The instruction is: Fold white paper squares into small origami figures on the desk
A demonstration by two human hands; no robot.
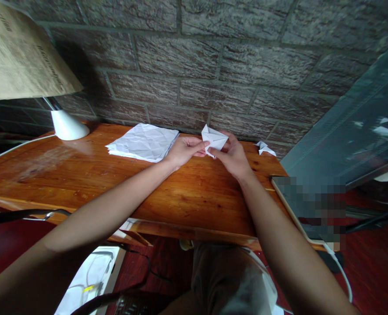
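Observation:
A folded white paper [216, 139] with several creased flaps is held between both hands, above the far part of the wooden table. My left hand [188, 149] pinches its left lower edge, thumb on top. Around its right side, my right hand [234, 155] is closed, with the thumb pressed on the lower edge and fingers behind. Left of my left hand lies a stack of creased white paper sheets [143, 142]. A small folded white paper piece [265, 148] rests near the table's back right corner.
On the wooden table [194, 197] stands a lamp with a white base [68, 125] and a printed shade [23, 52] at the left. A tablet-like device [295, 210] with a white cable lies along the right edge. A stone-block wall [194, 83] rises directly behind.

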